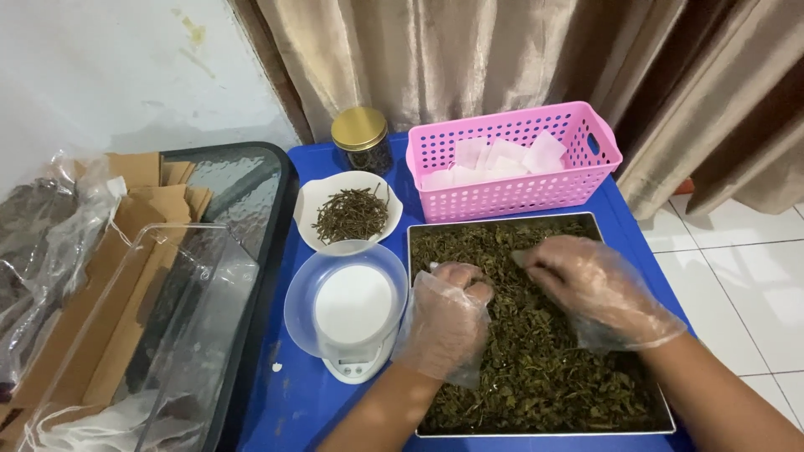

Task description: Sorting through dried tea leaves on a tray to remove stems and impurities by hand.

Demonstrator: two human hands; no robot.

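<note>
A: Starting at the far left of the frame, what have I got?

B: Crumpled clear plastic bags (38, 243) over flat brown cardboard (126, 276), and a clear plastic box (180, 335) lying across a dark glass panel (243, 192).

A: Moving right onto the blue tabletop (289, 393). I see a small white kitchen scale (352, 314) with a clear bowl on it, lower centre-left.

B: Just above it sits a white dish of dried stems (350, 211), and above that a dark jar with a gold lid (360, 138).

A: Now my left hand (444, 322), in a thin clear glove. It's curled loosely, fingertips pressed down into the dried leaves (536, 368).

B: Those leaves fill the metal tray (544, 431) covering the lower centre-right of the frame.

A: My right hand (599, 289), gloved too, rests on the leaves near the tray's upper part, fingers bent and drawn together. I can't tell whether it's pinching anything.

B: Hands are near each other, not touching.

A: Upper right of centre, a pink basket (511, 197) holds white sachets (502, 159), just behind the tray. Beige curtains (469, 59) hang beyond.
</note>
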